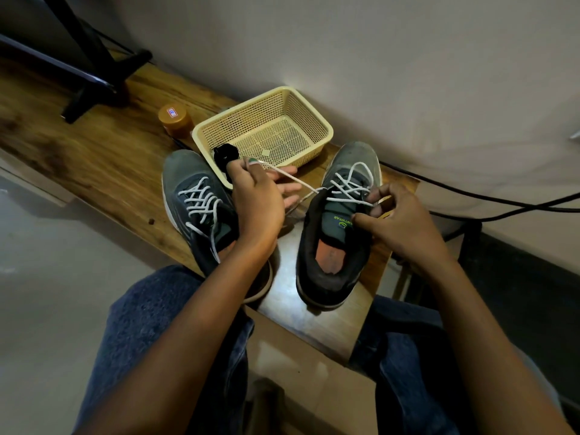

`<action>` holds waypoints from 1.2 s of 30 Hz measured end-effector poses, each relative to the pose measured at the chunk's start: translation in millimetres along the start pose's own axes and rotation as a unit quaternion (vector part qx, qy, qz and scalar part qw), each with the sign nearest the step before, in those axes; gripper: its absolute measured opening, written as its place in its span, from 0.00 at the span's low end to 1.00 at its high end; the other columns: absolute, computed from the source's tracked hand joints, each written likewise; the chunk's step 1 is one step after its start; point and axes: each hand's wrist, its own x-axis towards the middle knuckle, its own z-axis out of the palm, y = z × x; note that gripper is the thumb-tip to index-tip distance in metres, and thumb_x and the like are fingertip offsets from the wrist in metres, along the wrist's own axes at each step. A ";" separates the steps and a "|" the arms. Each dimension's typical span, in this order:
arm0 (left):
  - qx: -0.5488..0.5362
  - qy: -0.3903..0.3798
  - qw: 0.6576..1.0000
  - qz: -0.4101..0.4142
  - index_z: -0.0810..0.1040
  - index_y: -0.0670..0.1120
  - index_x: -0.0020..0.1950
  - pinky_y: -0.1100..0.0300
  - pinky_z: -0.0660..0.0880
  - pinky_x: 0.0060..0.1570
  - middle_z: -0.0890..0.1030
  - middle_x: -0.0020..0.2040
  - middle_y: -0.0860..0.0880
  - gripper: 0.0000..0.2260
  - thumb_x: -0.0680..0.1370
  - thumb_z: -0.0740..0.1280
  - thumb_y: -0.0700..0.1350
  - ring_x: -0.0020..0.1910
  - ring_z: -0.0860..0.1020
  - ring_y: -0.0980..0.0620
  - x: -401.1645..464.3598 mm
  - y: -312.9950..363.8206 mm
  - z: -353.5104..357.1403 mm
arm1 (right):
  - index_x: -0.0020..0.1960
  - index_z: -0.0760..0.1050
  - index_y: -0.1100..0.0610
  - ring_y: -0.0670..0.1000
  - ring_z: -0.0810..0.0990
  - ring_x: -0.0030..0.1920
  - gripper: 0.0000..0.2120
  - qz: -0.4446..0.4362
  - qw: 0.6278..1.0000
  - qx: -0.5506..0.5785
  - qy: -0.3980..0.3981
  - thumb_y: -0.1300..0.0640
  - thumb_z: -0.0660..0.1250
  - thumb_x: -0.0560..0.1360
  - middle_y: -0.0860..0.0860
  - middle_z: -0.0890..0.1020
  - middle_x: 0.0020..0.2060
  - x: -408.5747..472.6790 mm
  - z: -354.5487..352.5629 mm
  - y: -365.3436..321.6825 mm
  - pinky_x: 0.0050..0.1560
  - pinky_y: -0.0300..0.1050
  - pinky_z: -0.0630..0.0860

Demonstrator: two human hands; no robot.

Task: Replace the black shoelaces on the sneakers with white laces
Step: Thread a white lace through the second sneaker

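Note:
Two grey sneakers stand on a wooden table. The left sneaker carries a white lace crossed through its eyelets. On the right sneaker a white lace is threaded too. My left hand pinches one end of that lace and holds it taut, up and to the left of the shoe. My right hand pinches the lace at the shoe's upper right eyelets. A bundle of black laces lies in the near left corner of a cream plastic basket.
An orange-lidded jar stands left of the basket. A black stand's foot rests on the table's far left. Black cables run along the wall at right. My knees in blue jeans are below the table's front edge.

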 end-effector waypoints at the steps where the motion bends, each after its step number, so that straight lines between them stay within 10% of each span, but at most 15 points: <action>1: 0.012 0.014 1.000 0.009 0.62 0.47 0.53 0.62 0.79 0.34 0.81 0.41 0.48 0.07 0.85 0.47 0.45 0.29 0.80 0.57 0.9 -1.2 0.0 | 0.50 0.72 0.56 0.54 0.76 0.39 0.13 -0.002 1.000 0.005 -0.002 0.58 0.73 0.70 0.51 0.75 0.35 0.0 -0.1 0.1 0.44 0.56 0.79; 7: 0.074 0.061 0.993 0.062 0.67 0.48 0.51 0.59 0.70 0.41 0.77 0.38 0.54 0.04 0.83 0.54 0.43 0.31 0.73 0.62 3.0 -6.6 -2.2 | 0.50 0.72 0.56 0.52 0.75 0.39 0.13 -0.010 1.000 0.007 -0.010 0.58 0.73 0.70 0.51 0.75 0.35 0.3 0.0 -0.1 0.49 0.60 0.79; 12: 0.262 0.051 0.931 0.250 0.76 0.48 0.54 0.63 0.67 0.48 0.77 0.52 0.53 0.06 0.80 0.61 0.43 0.53 0.73 0.52 1.5 -6.0 -5.4 | 0.52 0.69 0.54 0.49 0.74 0.37 0.16 -0.019 1.000 -0.011 -0.003 0.57 0.74 0.70 0.49 0.74 0.36 -0.1 1.2 -1.3 0.46 0.54 0.77; 20: 0.496 -0.208 0.840 0.079 0.78 0.44 0.46 0.46 0.74 0.53 0.81 0.49 0.42 0.13 0.82 0.57 0.49 0.53 0.78 0.40 16.7 -36.3 -6.6 | 0.57 0.65 0.51 0.48 0.75 0.37 0.22 -0.010 1.000 -0.022 0.000 0.56 0.74 0.70 0.49 0.74 0.38 -2.6 0.7 -2.2 0.37 0.49 0.76; 30: 0.133 -0.120 0.981 0.079 0.81 0.49 0.40 0.48 0.77 0.50 0.84 0.41 0.48 0.12 0.79 0.63 0.49 0.42 0.82 0.47 1.1 -3.6 -3.3 | 0.59 0.66 0.52 0.46 0.73 0.38 0.24 -0.009 1.000 0.002 0.009 0.48 0.74 0.70 0.49 0.71 0.39 -4.2 0.9 -5.4 0.41 0.49 0.77; 36: -0.075 -0.257 0.962 -0.058 0.82 0.48 0.37 0.54 0.76 0.60 0.83 0.56 0.46 0.15 0.80 0.61 0.47 0.56 0.81 0.53 -4.2 11.8 0.3 | 0.47 0.75 0.58 0.38 0.70 0.31 0.06 -0.068 0.973 0.142 0.171 0.54 0.67 0.77 0.52 0.74 0.36 -8.9 2.1 -15.3 0.32 0.29 0.68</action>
